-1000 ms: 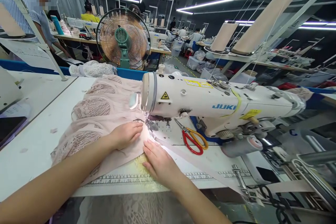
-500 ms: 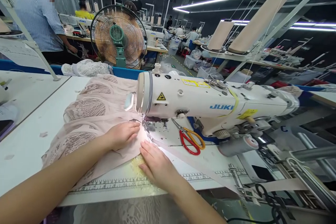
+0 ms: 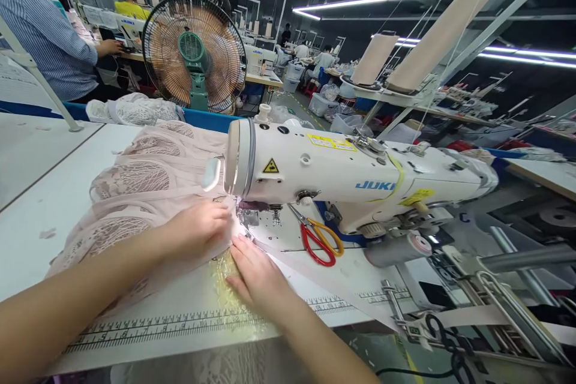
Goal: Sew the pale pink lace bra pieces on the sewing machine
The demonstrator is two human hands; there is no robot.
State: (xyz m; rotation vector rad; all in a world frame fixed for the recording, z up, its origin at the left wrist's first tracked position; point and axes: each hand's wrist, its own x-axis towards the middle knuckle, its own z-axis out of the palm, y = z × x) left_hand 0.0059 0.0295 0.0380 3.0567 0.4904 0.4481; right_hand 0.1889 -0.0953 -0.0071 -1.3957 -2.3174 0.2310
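Note:
Beige lace fabric (image 3: pixel 130 177) lies in folds on the white table, its right edge reaching under the needle area of a white sewing machine (image 3: pixel 288 162). My left hand (image 3: pixel 202 225) rests on this fabric left of the needle, fingers stretched together towards it. Just in front of the needle, my right hand (image 3: pixel 258 276) lies with fingers flat at the fabric's edge and thumb apart. A pale strip (image 3: pixel 324 276) runs from the metal guide at right towards the needle, passing beside my right fingers. The needle tip itself is hard to make out.
Scissors (image 3: pixel 319 240) with red and orange handles lie right of the needle. A printed ruler (image 3: pixel 180 327) follows the table's front edge. Thread cones (image 3: pixel 373 60) stand behind the machine. Beyond are a large fan (image 3: pixel 193 57) and a co-worker in a striped shirt (image 3: pixel 45 48).
The view has shifted, so the machine and table sit further left. My left hand has moved slightly closer to the needle, and the fabric's front edge has drawn back under it.

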